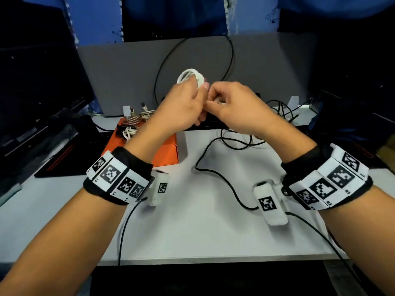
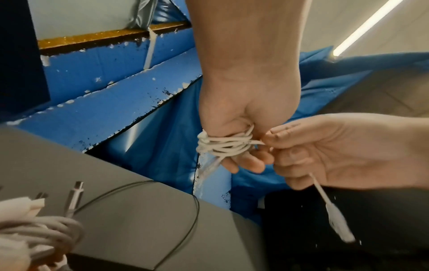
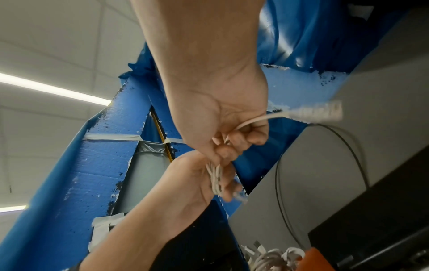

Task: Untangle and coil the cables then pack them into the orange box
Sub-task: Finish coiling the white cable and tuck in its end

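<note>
- White table [image 1: 203,231]: near half bare except for a thin black cable [image 1: 224,184] snaking across it; both raised hands stand well clear of the near edge.
- Orange box [image 1: 164,152]: far left on the table, under the left forearm; coiled braided and white cables [image 1: 132,124] lie at its far end.
- Grey panel [image 1: 128,71]: upright along the far edge, closing off room behind the hands; a black cable loop hangs in front of it.
- White cable coil [image 1: 190,79]: several round loops, held in the air above the table's far middle, in front of the panel.
- Left hand [image 1: 183,105]: fingers curled round the coil, gripping the bundled strands.
- Right hand [image 1: 235,107]: just beside the left, touching it; thumb and fingers pinch the cable's free end.
- Left wrist view only: strands wrapped crosswise round the coil [image 2: 225,144], and the white plug [image 2: 338,223] dangling below the right hand [image 2: 336,152].
- Right wrist view only: the plug end [image 3: 318,112] sticking out sideways, blurred.
</note>
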Action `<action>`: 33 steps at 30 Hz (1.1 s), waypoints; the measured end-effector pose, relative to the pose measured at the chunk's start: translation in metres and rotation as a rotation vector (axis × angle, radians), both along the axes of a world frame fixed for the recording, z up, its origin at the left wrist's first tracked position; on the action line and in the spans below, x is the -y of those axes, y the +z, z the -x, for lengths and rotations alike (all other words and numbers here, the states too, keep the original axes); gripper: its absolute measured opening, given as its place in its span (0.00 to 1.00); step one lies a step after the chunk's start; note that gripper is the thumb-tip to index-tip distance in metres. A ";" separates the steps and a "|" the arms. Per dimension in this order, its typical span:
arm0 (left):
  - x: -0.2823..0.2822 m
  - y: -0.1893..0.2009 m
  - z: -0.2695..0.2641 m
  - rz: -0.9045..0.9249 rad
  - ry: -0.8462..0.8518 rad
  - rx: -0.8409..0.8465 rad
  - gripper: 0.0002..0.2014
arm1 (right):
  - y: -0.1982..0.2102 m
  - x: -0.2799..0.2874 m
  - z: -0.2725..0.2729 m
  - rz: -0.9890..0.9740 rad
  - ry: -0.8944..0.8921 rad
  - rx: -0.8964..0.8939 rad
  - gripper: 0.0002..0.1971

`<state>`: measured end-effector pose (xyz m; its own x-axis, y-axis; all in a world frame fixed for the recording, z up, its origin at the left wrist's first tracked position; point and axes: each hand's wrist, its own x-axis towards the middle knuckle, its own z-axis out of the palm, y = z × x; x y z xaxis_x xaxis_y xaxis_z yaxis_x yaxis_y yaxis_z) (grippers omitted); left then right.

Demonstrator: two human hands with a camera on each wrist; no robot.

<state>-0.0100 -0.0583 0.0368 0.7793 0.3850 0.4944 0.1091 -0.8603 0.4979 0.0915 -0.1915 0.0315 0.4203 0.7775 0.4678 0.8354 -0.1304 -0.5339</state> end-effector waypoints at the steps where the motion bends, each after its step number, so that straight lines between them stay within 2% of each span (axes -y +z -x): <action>1: -0.002 0.001 -0.001 0.112 -0.068 -0.042 0.19 | 0.002 0.004 0.000 -0.009 -0.006 0.012 0.09; 4: -0.009 0.008 0.007 0.518 -0.373 -0.142 0.19 | 0.007 0.011 -0.004 -0.052 0.071 0.012 0.12; 8: -0.018 0.010 0.018 0.793 -0.705 -0.194 0.18 | 0.007 0.014 -0.009 -0.118 0.154 0.012 0.14; 12: -0.019 0.001 0.015 1.019 -0.822 -0.127 0.20 | -0.004 0.008 -0.002 -0.166 0.112 0.015 0.17; 16: -0.021 -0.005 0.013 1.181 -0.942 -0.173 0.21 | -0.016 0.005 0.003 -0.137 0.041 -0.079 0.21; 18: -0.018 -0.005 0.013 1.168 -0.916 -0.168 0.21 | -0.021 0.003 0.006 -0.222 0.094 -0.205 0.23; 21: -0.012 -0.002 0.010 1.065 -0.701 -0.031 0.21 | -0.022 0.004 0.016 -0.363 0.183 -0.528 0.18; 23: -0.007 0.000 0.011 0.976 -0.590 0.028 0.23 | -0.022 0.006 0.021 -0.397 0.200 -0.620 0.18; 27: -0.002 0.002 0.023 0.788 -0.455 0.037 0.20 | -0.026 0.007 0.020 -0.451 0.140 -0.506 0.19; 33: -0.008 0.003 0.049 0.466 -0.405 -0.153 0.18 | -0.034 0.007 0.013 -0.463 0.029 -0.377 0.18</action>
<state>-0.0585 -0.0507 0.0397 0.9567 0.1930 0.2177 -0.0800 -0.5450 0.8346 0.0786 -0.1984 -0.0024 0.6049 0.5420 0.5834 0.5771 0.2065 -0.7902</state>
